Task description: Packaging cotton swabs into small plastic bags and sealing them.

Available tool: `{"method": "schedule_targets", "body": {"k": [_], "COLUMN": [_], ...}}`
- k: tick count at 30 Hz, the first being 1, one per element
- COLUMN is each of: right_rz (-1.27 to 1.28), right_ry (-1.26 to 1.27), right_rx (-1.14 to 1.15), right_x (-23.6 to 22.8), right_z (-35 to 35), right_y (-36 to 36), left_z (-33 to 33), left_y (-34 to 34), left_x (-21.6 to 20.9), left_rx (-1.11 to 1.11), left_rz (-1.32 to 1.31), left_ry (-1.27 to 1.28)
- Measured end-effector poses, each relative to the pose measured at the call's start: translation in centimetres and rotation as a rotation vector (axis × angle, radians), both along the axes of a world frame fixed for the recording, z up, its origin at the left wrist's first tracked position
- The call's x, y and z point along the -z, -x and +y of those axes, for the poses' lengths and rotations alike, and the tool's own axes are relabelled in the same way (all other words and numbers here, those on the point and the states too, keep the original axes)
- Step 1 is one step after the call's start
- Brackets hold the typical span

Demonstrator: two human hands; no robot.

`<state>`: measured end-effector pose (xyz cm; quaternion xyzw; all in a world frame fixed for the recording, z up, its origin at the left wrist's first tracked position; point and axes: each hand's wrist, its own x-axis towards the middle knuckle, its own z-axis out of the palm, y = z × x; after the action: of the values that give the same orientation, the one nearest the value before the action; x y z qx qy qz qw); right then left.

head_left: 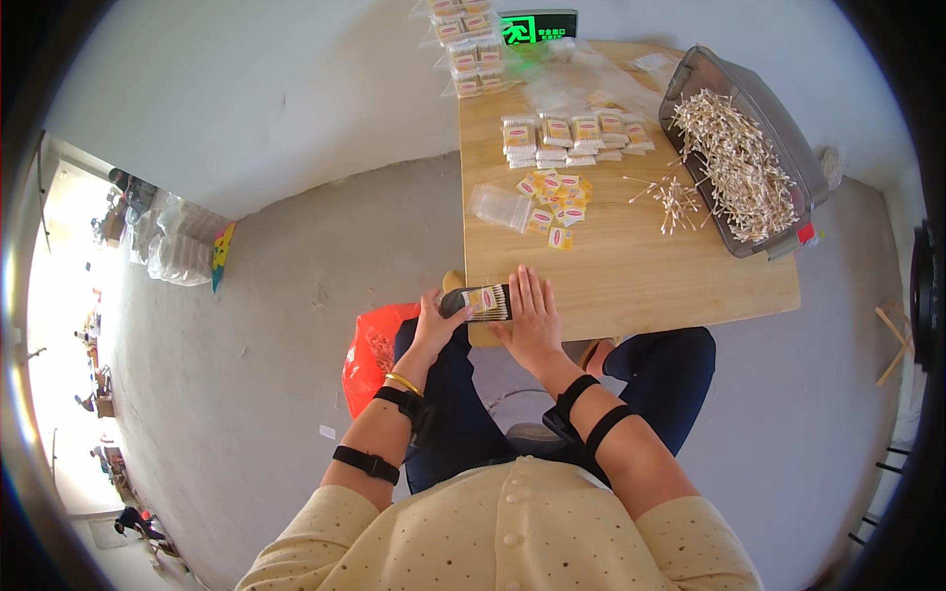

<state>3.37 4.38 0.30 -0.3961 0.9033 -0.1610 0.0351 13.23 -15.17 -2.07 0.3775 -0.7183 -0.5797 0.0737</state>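
Note:
A small black tray lies at the near left edge of the table, with a row of cotton swabs in it and a yellow-and-white card over them. My left hand grips the tray's left end, thumb toward the swabs. Flat against the right end rests my right hand, its fingers stretched out and pointing away from me. Farther back, loose yellow-and-white cards lie in a pile beside a stack of clear plastic bags.
Packed swab bundles stand in rows on the wooden table. At right, a grey bin holds many swabs, with a loose heap beside it. Bagged packs rise at the back. A red bag sits by my left leg.

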Motion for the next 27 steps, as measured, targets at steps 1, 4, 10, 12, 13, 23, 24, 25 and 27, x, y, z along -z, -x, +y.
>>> {"method": "schedule_targets", "body": {"k": [1, 4, 10, 12, 13, 23, 24, 25, 27], "right_rz": [0.01, 0.03, 0.037, 0.012, 0.028, 0.024, 0.042, 0.044, 0.127], "right_ry": [-0.027, -0.045, -0.078, -0.081, -0.084, 0.289, 0.266, 0.256, 0.224], "right_rx": [-0.009, -0.022, -0.04, -0.042, -0.034, -0.012, 0.01, 0.135, 0.352], "right_x": [0.4, 1.4, 1.4, 0.8, 0.9, 1.7, 1.7, 1.6, 1.1], "right_z": [-0.1, -0.7, -2.7, -3.0, -3.0, 1.8, 3.9, 6.3, 11.0], "right_y": [0.0, -0.3, -1.3, -1.4, -1.4, 3.9, 5.7, 7.8, 11.8], "left_z": [0.5, 1.4, 1.4, 1.5, 1.6, 0.1, 0.8, 1.9, 4.2], "left_y": [0.4, 1.0, 0.8, 0.8, 0.9, 0.6, 1.2, 2.1, 3.9], "left_x": [0.0, 0.1, 0.3, 0.0, -0.2, 0.5, -0.3, -1.4, -3.8], "left_rx": [0.004, 0.078, 0.087, 0.062, 0.063, -0.024, -0.035, -0.022, 0.106], "left_rz": [0.003, -0.008, -0.017, 0.016, 0.017, -0.108, -0.016, 0.0, 0.127], "left_ry": [-0.012, 0.098, 0.106, -0.016, -0.019, 0.75, 0.835, 0.817, 0.842]}}
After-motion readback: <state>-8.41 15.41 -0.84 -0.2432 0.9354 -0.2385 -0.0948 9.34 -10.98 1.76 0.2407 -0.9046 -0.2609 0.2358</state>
